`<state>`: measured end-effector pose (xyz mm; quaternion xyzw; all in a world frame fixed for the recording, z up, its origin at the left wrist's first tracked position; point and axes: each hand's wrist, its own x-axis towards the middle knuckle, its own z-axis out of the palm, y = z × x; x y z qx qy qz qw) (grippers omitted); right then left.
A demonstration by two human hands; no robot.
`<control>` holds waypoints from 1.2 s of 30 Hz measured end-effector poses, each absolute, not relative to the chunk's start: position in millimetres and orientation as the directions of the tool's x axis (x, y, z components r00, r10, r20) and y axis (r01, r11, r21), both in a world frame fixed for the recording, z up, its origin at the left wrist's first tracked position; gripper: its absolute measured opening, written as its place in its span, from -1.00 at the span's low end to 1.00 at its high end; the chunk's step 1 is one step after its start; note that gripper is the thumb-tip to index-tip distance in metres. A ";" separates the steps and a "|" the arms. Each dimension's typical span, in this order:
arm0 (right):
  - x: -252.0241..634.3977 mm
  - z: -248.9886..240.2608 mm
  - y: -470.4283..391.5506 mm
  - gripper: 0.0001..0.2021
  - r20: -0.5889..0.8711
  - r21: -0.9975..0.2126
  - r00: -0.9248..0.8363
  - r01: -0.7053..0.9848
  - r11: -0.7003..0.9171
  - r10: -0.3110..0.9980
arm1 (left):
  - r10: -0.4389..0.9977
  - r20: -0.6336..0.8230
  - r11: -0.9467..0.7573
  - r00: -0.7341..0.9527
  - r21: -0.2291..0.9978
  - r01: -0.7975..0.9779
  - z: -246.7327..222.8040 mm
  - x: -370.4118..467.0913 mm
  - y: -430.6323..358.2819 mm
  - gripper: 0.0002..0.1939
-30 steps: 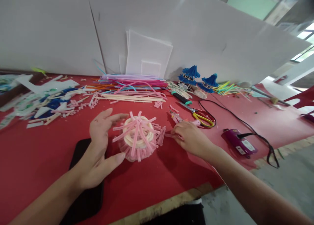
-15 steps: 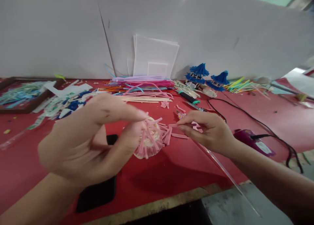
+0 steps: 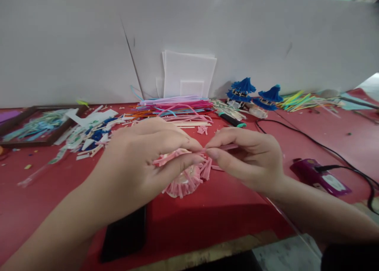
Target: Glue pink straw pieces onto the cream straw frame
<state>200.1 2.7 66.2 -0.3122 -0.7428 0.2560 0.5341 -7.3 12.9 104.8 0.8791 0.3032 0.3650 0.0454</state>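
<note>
My left hand (image 3: 139, 160) is closed, with a pink-fringed piece (image 3: 171, 156) between its thumb and fingers. Its thumb and index tips also come together at the end of a thin pink strip (image 3: 229, 147). Facing it, my right hand (image 3: 251, 156) pinches that strip between thumb and index finger; the fingertips of both hands almost touch. Just below lies a round, pale piece edged with pink strips (image 3: 182, 188), partly covered by my left thumb. Short loose pink strips (image 3: 206, 169) lie beside it on the red table (image 3: 207, 219).
A black phone (image 3: 124, 235) lies near the front edge. Behind are bundled coloured pipe cleaners (image 3: 177, 103), a green-and-black handled tool (image 3: 232, 120) and blue-roofed models (image 3: 241, 91). Scraps (image 3: 94, 135) and a brown frame (image 3: 56, 131) are left; a purple corded device (image 3: 319, 176) is right.
My hands have come together at the pink strip. My left hand has moved right and turned, now showing its back; my right hand has shifted slightly left. The view has tilted slightly.
</note>
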 end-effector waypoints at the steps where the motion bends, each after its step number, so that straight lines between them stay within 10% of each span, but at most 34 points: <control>1: 199.7 65.5 3.3 -0.93 0.641 -0.713 -0.232 0.173 0.680 0.731 | 0.552 0.617 -0.820 0.560 0.281 0.498 104.0 -7.7 12.7 -0.90; 10: 203.9 54.0 14.0 -0.86 0.755 -0.626 -0.288 -0.053 0.778 0.589 | 0.467 0.646 -0.872 0.604 0.223 0.435 98.3 -5.1 12.9 -0.89; 36: 232.0 73.0 24.3 -0.85 0.618 -0.304 -0.723 0.144 0.942 0.309 | 0.284 0.591 -0.924 0.755 -0.041 0.379 106.4 -18.9 33.3 -0.72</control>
